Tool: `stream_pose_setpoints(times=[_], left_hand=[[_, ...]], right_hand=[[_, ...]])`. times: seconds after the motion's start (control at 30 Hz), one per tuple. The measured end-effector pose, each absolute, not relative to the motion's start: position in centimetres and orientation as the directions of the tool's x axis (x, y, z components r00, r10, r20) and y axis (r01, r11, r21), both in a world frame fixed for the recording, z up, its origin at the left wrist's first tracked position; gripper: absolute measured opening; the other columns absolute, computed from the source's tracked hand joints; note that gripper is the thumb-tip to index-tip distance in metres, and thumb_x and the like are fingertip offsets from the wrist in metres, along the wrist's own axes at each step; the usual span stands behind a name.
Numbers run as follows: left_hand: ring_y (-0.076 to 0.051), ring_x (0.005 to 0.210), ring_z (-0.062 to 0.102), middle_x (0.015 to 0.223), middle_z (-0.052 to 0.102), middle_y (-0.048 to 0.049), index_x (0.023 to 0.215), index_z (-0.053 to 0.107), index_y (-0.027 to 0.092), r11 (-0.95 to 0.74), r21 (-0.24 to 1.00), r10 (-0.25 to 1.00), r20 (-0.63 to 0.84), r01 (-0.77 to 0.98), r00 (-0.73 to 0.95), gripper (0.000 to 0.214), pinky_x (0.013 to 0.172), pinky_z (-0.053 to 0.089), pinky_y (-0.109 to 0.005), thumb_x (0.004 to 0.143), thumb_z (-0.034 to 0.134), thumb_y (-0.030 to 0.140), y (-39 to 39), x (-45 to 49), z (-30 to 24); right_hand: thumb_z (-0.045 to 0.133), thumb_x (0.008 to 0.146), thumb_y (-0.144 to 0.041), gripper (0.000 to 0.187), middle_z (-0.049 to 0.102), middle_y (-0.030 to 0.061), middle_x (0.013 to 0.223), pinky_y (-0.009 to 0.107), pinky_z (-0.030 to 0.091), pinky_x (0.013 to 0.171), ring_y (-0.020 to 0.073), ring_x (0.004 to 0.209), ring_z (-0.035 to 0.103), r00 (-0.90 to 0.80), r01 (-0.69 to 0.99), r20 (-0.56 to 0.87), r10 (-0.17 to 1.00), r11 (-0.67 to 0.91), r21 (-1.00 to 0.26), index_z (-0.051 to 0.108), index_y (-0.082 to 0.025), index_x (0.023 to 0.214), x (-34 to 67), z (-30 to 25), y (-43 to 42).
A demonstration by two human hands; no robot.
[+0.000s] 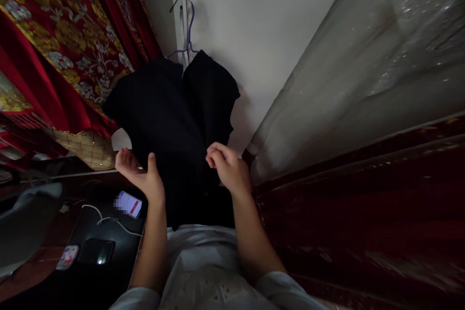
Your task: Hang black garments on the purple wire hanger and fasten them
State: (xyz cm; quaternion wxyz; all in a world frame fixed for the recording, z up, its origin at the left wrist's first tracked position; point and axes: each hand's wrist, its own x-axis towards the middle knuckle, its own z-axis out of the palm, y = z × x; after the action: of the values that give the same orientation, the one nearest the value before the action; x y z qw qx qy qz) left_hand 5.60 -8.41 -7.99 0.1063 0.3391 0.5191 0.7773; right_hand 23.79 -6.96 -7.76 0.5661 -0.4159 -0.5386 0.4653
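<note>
A black garment hangs on a purple wire hanger in front of me, its lower part reaching down towards my waist. Just left of the cloth, my left hand is open, with the thumb apart from the curled fingers and nothing held. On the garment's right side, my right hand is closed in a pinch. Its fingertips meet at the black cloth and seem to grip a bit of it. The garment's lower edge is too dark to make out.
Red curtains with gold and silver flowers hang at left. A lit phone, a white cable and a dark device lie on a black surface at lower left. Plastic-covered, dark red furniture stands close on the right.
</note>
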Motion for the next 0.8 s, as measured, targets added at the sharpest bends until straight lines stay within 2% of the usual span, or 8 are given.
stream_pose_setpoints(times=[0.07, 0.2, 0.27, 0.37, 0.53, 0.6, 0.67, 0.8], left_hand=[[-0.025, 0.151, 0.042, 0.157, 0.046, -0.0041, 0.137, 0.051, 0.034, -0.452, 0.866, 0.530, 0.455, 0.215, -0.716, 0.071, 0.127, 0.033, -0.040, 0.076, 0.088, 0.029, -8.9, 6.9, -8.1], [-0.026, 0.117, 0.067, 0.115, 0.070, -0.0061, 0.109, 0.072, 0.029, -0.396, 0.918, 0.866, 0.384, 0.030, -0.319, 0.029, 0.107, 0.052, -0.036, 0.082, 0.084, 0.030, -9.9, 10.5, -8.7], [-0.024, 0.103, 0.071, 0.104, 0.072, -0.0053, 0.107, 0.074, 0.030, -0.341, 0.939, 0.922, 0.324, -0.047, -0.213, 0.023, 0.098, 0.056, -0.034, 0.085, 0.081, 0.030, -10.0, 11.6, -9.2], [-0.022, 0.089, 0.070, 0.093, 0.072, -0.0033, 0.097, 0.076, 0.030, -0.353, 0.935, 0.909, 0.340, -0.012, -0.240, 0.011, 0.086, 0.056, -0.033, 0.086, 0.079, 0.029, -9.6, 11.6, -9.7], [-0.020, 0.082, 0.066, 0.086, 0.068, -0.0033, 0.086, 0.071, 0.023, -0.416, 0.875, 0.884, 0.453, 0.249, -0.117, 0.007, 0.076, 0.052, -0.031, 0.089, 0.070, 0.018, -8.7, 10.4, -9.7], [-0.018, 0.080, 0.065, 0.084, 0.067, -0.0025, 0.086, 0.068, 0.020, -0.445, 0.825, 0.887, 0.459, 0.350, 0.046, 0.011, 0.073, 0.051, -0.028, 0.089, 0.065, 0.010, -8.6, 10.8, -9.3], [-0.017, 0.079, 0.065, 0.085, 0.067, -0.0027, 0.087, 0.067, 0.018, -0.494, 0.741, 0.869, 0.445, 0.455, 0.218, 0.014, 0.072, 0.049, -0.027, 0.088, 0.063, 0.004, -8.5, 11.5, -8.3], [-0.019, 0.092, 0.069, 0.100, 0.072, -0.0055, 0.101, 0.070, 0.018, -0.683, 0.542, 0.730, 0.513, 0.489, 0.451, 0.016, 0.084, 0.053, -0.031, 0.094, 0.061, 0.006, -5.8, 11.2, -3.8]], right_hand=[[0.054, 0.093, -0.037, 0.032, 0.046, -0.0023, 0.060, 0.027, 0.032, 0.057, 0.0123, 0.058, 0.042, -0.061, -0.030, 0.239, 0.969, 0.238, -0.971, 0.049, -0.022, 0.066, 24.0, -6.9, -7.3], [0.058, 0.092, -0.042, 0.035, 0.043, -0.0031, 0.059, 0.026, 0.029, 0.054, 0.0110, 0.057, 0.039, -0.184, 0.047, 0.250, 0.951, 0.262, -0.964, 0.051, -0.021, 0.066, 23.9, -6.0, -7.8], [0.060, 0.090, -0.041, 0.034, 0.042, -0.0034, 0.059, 0.025, 0.028, 0.053, 0.0103, 0.056, 0.038, -0.196, 0.039, 0.240, 0.951, 0.252, -0.967, 0.051, -0.020, 0.064, 23.7, -6.4, -8.2], [0.064, 0.085, -0.040, 0.035, 0.041, -0.0041, 0.054, 0.023, 0.027, 0.050, 0.0085, 0.052, 0.036, -0.155, -0.110, 0.194, 0.969, 0.178, -0.978, 0.050, -0.020, 0.061, 23.2, -7.0, -7.8], [0.065, 0.086, -0.026, 0.028, 0.034, -0.0089, 0.049, 0.017, 0.012, 0.038, 0.0024, 0.040, 0.019, -0.168, -0.469, -0.165, 0.972, -0.226, -0.854, 0.049, -0.019, 0.064, 23.0, -1.9, -0.7], [0.055, 0.093, -0.017, 0.026, 0.037, -0.0082, 0.051, 0.014, 0.012, 0.036, 0.0012, 0.039, 0.021, -0.057, -0.550, -0.091, 0.994, -0.108, -0.828, 0.047, -0.018, 0.068, 23.5, 2.7, 3.2], [0.046, 0.098, -0.015, 0.031, 0.037, -0.0074, 0.052, 0.012, 0.012, 0.035, 0.0008, 0.039, 0.023, -0.053, -0.568, -0.028, 0.998, -0.053, -0.821, 0.044, -0.018, 0.068, 24.0, 7.0, 6.1], [0.055, 0.096, -0.020, 0.028, 0.041, -0.0054, 0.056, 0.015, 0.017, 0.035, 0.0037, 0.041, 0.027, -0.009, -0.513, 0.096, 0.995, 0.078, -0.855, 0.044, -0.021, 0.071, 24.7, 10.7, 7.2]])
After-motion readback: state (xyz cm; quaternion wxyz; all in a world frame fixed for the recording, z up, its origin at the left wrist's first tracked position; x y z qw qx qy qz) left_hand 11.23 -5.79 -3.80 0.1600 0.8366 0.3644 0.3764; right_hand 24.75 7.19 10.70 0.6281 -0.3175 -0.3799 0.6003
